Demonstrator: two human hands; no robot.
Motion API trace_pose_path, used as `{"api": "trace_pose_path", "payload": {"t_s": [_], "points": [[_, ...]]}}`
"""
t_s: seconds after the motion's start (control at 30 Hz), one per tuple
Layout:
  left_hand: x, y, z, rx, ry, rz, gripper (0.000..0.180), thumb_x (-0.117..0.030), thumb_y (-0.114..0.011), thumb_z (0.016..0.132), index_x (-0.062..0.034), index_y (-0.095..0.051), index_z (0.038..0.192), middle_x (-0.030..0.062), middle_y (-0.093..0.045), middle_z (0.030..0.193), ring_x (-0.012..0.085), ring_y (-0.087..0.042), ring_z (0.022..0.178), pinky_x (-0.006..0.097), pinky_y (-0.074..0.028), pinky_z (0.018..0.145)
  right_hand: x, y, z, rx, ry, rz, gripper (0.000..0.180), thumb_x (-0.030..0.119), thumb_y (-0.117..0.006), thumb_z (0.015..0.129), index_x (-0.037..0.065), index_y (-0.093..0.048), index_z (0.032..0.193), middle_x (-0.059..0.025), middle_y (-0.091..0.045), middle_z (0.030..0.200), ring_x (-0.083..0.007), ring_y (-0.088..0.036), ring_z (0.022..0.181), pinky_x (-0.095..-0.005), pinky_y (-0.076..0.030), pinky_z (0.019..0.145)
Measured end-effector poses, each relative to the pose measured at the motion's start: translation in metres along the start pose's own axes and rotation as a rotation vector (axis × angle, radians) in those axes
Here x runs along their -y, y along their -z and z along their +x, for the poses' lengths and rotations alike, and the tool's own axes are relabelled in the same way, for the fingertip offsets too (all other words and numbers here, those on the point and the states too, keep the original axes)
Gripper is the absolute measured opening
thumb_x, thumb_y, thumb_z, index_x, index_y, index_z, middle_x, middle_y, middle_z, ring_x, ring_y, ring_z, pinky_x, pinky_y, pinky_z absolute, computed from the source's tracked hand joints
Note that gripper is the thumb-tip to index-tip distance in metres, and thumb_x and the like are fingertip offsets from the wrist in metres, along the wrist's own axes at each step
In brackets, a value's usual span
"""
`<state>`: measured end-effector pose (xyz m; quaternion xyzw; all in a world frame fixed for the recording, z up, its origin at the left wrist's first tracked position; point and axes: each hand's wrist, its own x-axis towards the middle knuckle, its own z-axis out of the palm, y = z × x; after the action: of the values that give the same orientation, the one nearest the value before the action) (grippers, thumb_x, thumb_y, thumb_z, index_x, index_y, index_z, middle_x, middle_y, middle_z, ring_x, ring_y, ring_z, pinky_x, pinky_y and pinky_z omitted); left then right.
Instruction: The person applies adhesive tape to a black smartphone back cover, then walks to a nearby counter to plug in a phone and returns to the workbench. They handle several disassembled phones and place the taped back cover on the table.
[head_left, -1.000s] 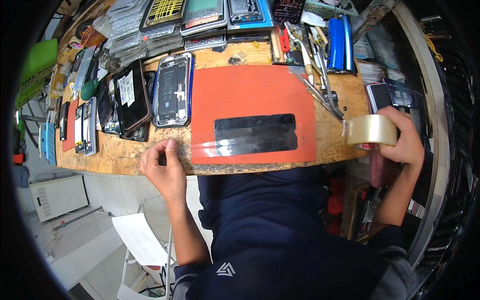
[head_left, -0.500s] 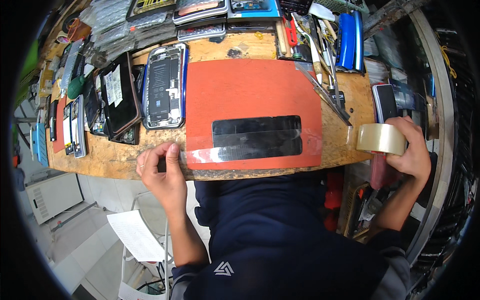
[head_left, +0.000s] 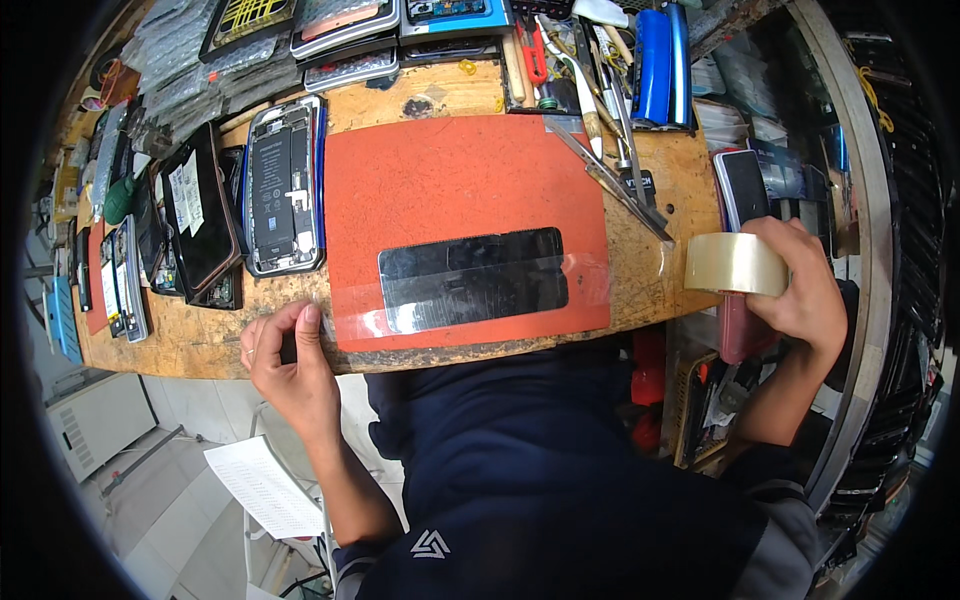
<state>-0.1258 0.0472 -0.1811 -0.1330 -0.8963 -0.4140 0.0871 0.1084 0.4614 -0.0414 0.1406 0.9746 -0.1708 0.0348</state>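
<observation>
Workbench [head_left: 690, 180]: right hand [head_left: 800, 295] fingers grip tape roll [head_left: 735, 264]; left hand [head_left: 285, 350] presses tape end.

Clear tape [head_left: 640, 285] runs from its roll [head_left: 735, 264] across a flat black screen panel [head_left: 472, 280].

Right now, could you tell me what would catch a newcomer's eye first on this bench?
The orange mat in the middle of the wooden bench, with a black phone screen lying under a strip of clear tape. The right hand holds the tape roll off the bench's right edge, while the left hand presses the strip's other end at the mat's left edge. An opened phone lies left of the mat.
</observation>
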Motion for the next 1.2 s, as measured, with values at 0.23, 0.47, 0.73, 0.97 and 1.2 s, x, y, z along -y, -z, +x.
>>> {"api": "trace_pose_path", "payload": {"t_s": [0.23,0.47,0.73,0.97,1.2], "points": [[-0.001,0.002,-0.001,0.003,-0.017,0.016,0.014,-0.018,-0.083,0.097,-0.0038,-0.081,0.096,0.0039,-0.073,0.089,0.0231,-0.06,0.1,0.038,-0.041,0.102,0.002,-0.001,0.002,-0.012,-0.041,0.052,0.044,0.011,-0.084,0.068,0.005,-0.067,0.108,-0.0171,-0.071,0.096,-0.043,-0.068,0.092,-0.0435,-0.049,0.084],[-0.002,0.003,0.001,0.003,-0.024,0.04,0.012,-0.016,-0.084,0.096,-0.0051,-0.081,0.095,0.0042,-0.073,0.088,0.0235,-0.061,0.099,0.038,-0.043,0.1,0.007,-0.004,0.001,-0.022,-0.045,0.02,0.044,0.01,-0.085,0.067,0.005,-0.067,0.106,-0.017,-0.07,0.096,-0.0429,-0.068,0.093,-0.0446,-0.048,0.084],[0.009,0.01,0.001,-0.13,-0.086,0.31,0.04,-0.023,-0.092,0.089,-0.001,-0.063,0.105,0.0104,-0.061,0.099,0.0293,-0.056,0.095,0.044,-0.047,0.091,0.011,-0.007,0.0,-0.047,-0.028,-0.021,0.044,0.014,-0.09,0.069,0.006,-0.068,0.106,-0.0153,-0.071,0.097,-0.0417,-0.069,0.093,-0.0444,-0.047,0.084],[-0.009,0.009,-0.006,-0.028,-0.398,0.359,0.034,0.001,-0.06,0.105,0.0023,-0.066,0.139,0.0208,-0.07,0.134,0.0398,-0.06,0.136,0.05,-0.045,0.114,0.011,-0.011,-0.002,-0.084,-0.017,0.008,0.04,0.012,-0.088,0.071,0.008,-0.069,0.106,-0.0149,-0.071,0.093,-0.0392,-0.069,0.091,-0.0435,-0.046,0.082],[-0.072,-0.041,-0.045,0.527,-0.589,0.468,0.098,-0.061,-0.054,0.106,0.0174,-0.034,0.162,0.0381,-0.031,0.172,0.0529,-0.024,0.164,0.059,-0.018,0.134,0.015,-0.011,-0.003,-0.133,0.017,0.06,0.032,0.006,-0.081,0.071,0.005,-0.07,0.101,-0.0183,-0.073,0.088,-0.0442,-0.073,0.088,-0.0478,-0.057,0.078]]}}
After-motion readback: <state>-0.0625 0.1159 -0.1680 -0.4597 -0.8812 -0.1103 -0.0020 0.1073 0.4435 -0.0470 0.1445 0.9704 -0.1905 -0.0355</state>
